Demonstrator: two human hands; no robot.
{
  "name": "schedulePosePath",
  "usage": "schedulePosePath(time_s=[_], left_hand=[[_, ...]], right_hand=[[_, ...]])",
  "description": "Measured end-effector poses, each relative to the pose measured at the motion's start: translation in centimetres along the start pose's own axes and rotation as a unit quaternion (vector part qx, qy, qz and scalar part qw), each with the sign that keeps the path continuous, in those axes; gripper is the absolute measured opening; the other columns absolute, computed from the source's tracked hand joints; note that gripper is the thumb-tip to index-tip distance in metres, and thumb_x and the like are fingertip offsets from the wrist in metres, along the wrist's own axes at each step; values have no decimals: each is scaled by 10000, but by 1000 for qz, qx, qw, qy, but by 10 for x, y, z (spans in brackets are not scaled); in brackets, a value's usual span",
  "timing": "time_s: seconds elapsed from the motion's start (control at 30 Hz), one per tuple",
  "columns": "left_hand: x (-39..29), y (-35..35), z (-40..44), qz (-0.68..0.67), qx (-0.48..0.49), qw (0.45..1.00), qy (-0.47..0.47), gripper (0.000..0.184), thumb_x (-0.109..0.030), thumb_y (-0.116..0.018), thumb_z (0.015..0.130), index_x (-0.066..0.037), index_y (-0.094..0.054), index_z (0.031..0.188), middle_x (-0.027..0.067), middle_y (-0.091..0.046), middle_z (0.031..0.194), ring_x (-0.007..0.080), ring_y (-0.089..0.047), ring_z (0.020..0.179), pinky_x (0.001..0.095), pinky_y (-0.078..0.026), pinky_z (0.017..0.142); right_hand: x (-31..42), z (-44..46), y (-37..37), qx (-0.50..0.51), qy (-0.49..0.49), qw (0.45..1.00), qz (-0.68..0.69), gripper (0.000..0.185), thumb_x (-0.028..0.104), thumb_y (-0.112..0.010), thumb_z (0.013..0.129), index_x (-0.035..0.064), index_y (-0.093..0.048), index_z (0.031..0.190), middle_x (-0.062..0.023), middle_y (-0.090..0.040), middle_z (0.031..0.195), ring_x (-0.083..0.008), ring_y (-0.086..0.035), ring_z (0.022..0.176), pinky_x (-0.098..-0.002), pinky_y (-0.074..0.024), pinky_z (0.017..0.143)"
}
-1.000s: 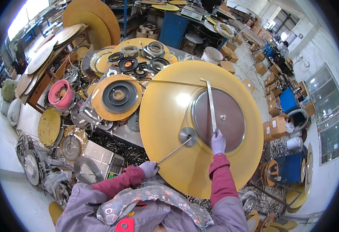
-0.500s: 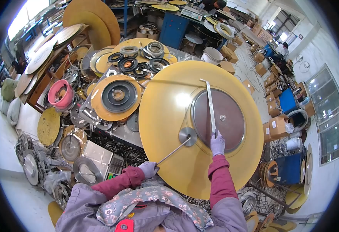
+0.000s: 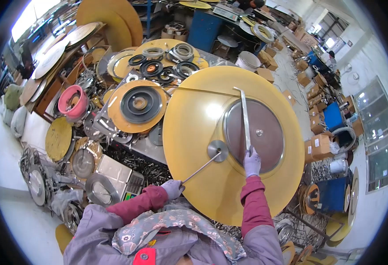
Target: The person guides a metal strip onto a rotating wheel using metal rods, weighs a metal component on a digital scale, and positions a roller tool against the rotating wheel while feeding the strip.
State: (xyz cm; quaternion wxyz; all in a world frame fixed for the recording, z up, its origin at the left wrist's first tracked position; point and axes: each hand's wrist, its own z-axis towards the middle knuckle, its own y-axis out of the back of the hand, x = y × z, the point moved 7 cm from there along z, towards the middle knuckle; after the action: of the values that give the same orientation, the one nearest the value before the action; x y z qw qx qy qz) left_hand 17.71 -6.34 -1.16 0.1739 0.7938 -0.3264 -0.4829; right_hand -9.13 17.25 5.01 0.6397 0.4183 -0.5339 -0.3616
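A large yellow round plate (image 3: 194, 176) fills the middle of the view, with a brown disc (image 3: 269, 145) ringed by metal on it. My gloved right hand (image 3: 252, 163) is closed around a flat metal bar (image 3: 245, 115), whose bent tip points up and left across the brown disc. My gloved left hand (image 3: 173, 189) grips a thin metal rod (image 3: 198, 169). The rod's far end meets a small grey round disc (image 3: 217, 150) lying over the plate, beside the brown disc. A thin dark strip (image 3: 202, 89) stretches from the left across the plate towards the bar's tip.
Left of the plate, a black reel (image 3: 141, 104) sits on an orange disc (image 3: 114, 112). Behind it lie several black and grey rings. A pink basin (image 3: 73, 102) and a scale (image 3: 114, 174) are farther left. Cardboard boxes (image 3: 321, 145) line the right side. Two people work in the background.
The whole view has shifted slightly, so things appear a little farther right. The strip across the plate looks straighter and sharper. Both hands keep their holds.
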Motion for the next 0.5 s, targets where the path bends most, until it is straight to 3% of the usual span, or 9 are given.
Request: schedulePosePath(time_s=[0.17,0.5], left_hand=[[1,0,0,14,-11,1000,-19,366,-330,-490,862,21,-588,898,238,-619,838,396,-600,817,463,-467,751],[12,6,6,-10,-25,1000,5,357,-327,-481,872,14,-582,889,233,-617,843,390,-596,824,459,-461,752]], right_hand=[[4,3,-2,-6,34,999,37,364,238,-476,876,24,-543,1163,-211,-600,1070,-361,-579,975,-419,-452,841],[11,1,2,11,26,999,22,365,203,-474,879,-8,-532,1170,-215,-584,1104,-364,-559,1012,-416,-434,869]])
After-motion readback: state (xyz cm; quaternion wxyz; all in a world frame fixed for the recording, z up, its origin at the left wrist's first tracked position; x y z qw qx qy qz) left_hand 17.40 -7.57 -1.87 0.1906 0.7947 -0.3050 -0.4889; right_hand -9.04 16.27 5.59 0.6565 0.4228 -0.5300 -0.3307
